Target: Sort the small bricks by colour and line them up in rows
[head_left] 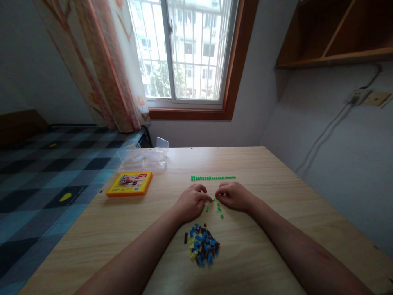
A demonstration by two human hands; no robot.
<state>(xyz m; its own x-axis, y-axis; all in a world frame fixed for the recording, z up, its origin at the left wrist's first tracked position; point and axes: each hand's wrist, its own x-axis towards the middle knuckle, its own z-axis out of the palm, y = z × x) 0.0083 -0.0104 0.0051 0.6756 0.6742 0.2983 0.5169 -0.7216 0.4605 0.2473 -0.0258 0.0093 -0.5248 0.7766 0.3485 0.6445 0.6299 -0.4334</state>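
My left hand (192, 201) rests on the table with a finger or thumb stretched out toward a tiny green brick (214, 199), its tip at or very near it. Facing it, my right hand (235, 196) has its fingers bent and drawn together beside the same brick; whether anything is pinched there is hidden. Several loose green bricks (219, 208) lie just below the hands. Beyond the hands runs a neat row of green bricks (213, 178), taller at the left end. Nearer me sits a mixed pile of blue, dark brown and yellow bricks (204, 244).
An orange and yellow box (129, 184) with a printed picture lies on the table (260, 254) at the left. Behind it stand clear plastic containers (144, 159). A bed (46, 172) borders the table's left side. A window (190, 49) and a wall shelf (334, 59) are beyond.
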